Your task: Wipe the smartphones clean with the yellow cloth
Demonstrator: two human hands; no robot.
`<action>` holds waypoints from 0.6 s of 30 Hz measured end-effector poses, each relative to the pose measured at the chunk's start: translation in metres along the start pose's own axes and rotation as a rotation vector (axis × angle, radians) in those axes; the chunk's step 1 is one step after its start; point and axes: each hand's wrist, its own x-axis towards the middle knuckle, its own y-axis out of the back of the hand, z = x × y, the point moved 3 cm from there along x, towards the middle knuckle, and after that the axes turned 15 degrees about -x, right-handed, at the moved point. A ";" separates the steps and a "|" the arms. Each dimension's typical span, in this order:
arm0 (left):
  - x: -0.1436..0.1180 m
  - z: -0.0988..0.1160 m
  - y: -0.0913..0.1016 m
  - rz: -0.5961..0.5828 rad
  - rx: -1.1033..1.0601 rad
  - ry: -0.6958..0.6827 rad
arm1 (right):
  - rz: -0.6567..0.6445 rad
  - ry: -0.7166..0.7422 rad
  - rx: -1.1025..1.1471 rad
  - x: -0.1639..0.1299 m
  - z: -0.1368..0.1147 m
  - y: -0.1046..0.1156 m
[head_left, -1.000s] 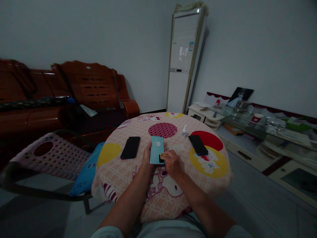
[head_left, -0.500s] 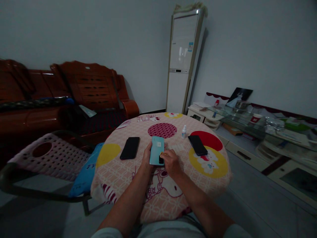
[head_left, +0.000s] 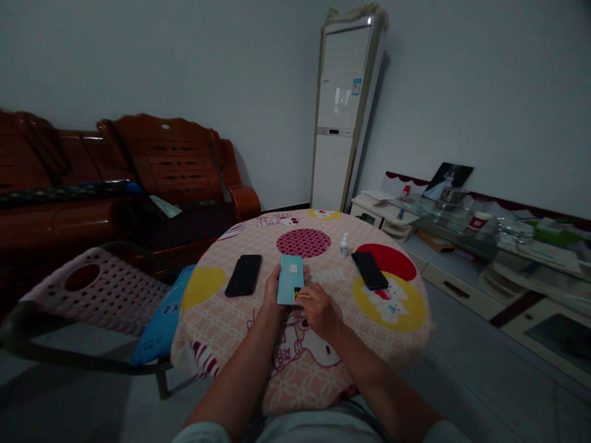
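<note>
Just below the centre of the frame, a light-blue rectangular phone lies back side up in the left hand, which grasps it along its left edge. The right hand, at the phone's lower right corner, has its fingers pinched together on a small, thin yellow object, whose tip is at the phone's black camera block; whether the tip touches it is too small to tell. Both forearms reach in from the bottom edge of the frame, over a round desk covered in pale pink patterned cloth with yellow, red and magenta circles. Left of the hands, on the cloth, lies a black rectangular phone; right of them, a second black phone lies at a slant across the printed red and yellow circles. Near that second phone, above and to its left in the frame, a small white plastic bottle stands upright. At the lower left of the frame are a pink woven chair with a dark frame and a bright blue cushion beside the desk. A tall white standing air conditioner rises at the upper centre.
</note>
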 end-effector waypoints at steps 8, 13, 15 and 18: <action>-0.001 -0.007 -0.003 0.030 0.014 0.043 | 0.019 -0.084 -0.050 -0.002 0.014 -0.011; -0.002 -0.009 -0.004 0.008 0.019 0.040 | 0.020 -0.127 -0.083 -0.003 0.019 -0.011; -0.002 -0.009 -0.005 -0.014 0.013 0.034 | 0.030 -0.131 -0.075 -0.003 0.019 -0.010; -0.002 -0.006 -0.004 -0.040 -0.006 0.036 | 0.033 -0.114 -0.049 -0.004 0.018 -0.008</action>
